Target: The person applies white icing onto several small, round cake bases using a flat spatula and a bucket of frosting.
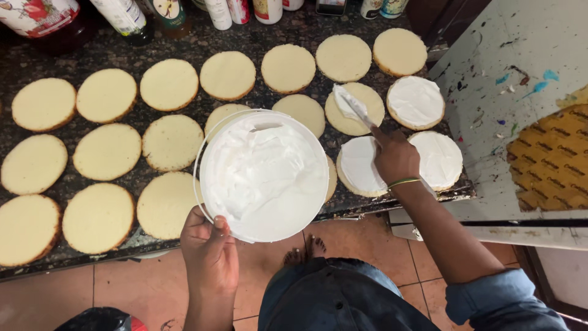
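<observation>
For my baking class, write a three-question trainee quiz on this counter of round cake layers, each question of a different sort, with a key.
1. True or false: the left hand holds the white bucket of cream by its rim.
2. What does the spatula in the right hand carry? A) jam B) white cream C) nothing
3. How many cake rounds at the right end of the counter are fully covered in cream?

Key
1. True.
2. B: a dab of white cream, held over a bare cake round.
3. Three: the frosted rounds and.
</observation>
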